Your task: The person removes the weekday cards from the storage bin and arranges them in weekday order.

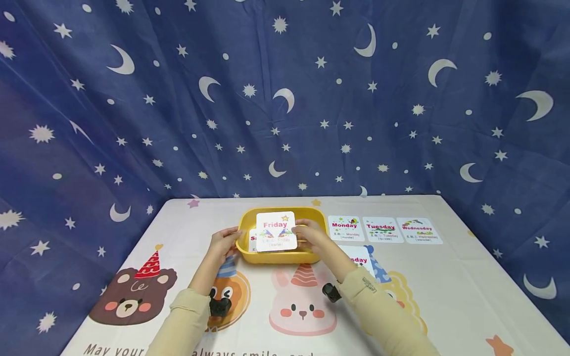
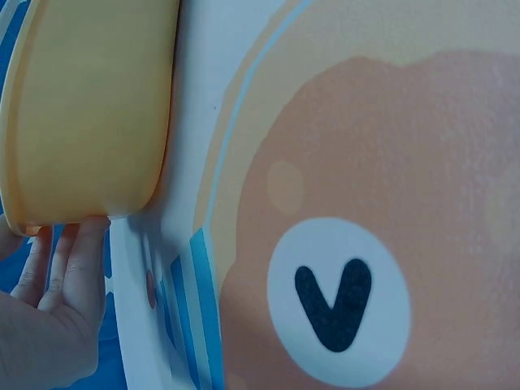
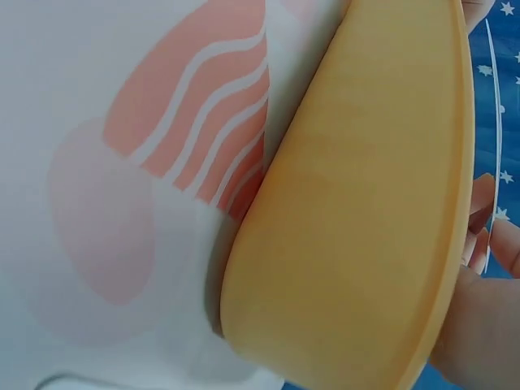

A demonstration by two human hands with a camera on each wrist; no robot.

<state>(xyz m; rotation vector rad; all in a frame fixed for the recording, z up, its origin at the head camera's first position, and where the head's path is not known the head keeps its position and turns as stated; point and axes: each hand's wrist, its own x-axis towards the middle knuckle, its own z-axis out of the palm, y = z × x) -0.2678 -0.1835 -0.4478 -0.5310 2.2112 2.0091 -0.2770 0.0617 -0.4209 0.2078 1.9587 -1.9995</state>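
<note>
My right hand (image 1: 309,234) pinches the right edge of a white "Friday" card (image 1: 276,232), holding it up over a yellow plastic tray (image 1: 276,258). The right wrist view shows that card edge-on (image 3: 493,146) between thumb and fingers, beyond the tray wall (image 3: 349,211). At the tray's left end, my left hand (image 1: 224,242) grips the rim; in the left wrist view its fingers (image 2: 81,264) lie against the outer wall. Inside the tray lies another card (image 1: 252,241) beginning with "Sa", mostly hidden behind the Friday card.
Right of the tray lie a "Monday" card (image 1: 346,228), a "Tuesday" card (image 1: 383,230) and a "Wednesday" card (image 1: 419,231) in a row. Below Monday is a card (image 1: 361,257) ending in "sday", partly covered by my right forearm. A cartoon-printed cloth (image 1: 178,232) covers the table; a starry curtain (image 1: 285,163) hangs behind.
</note>
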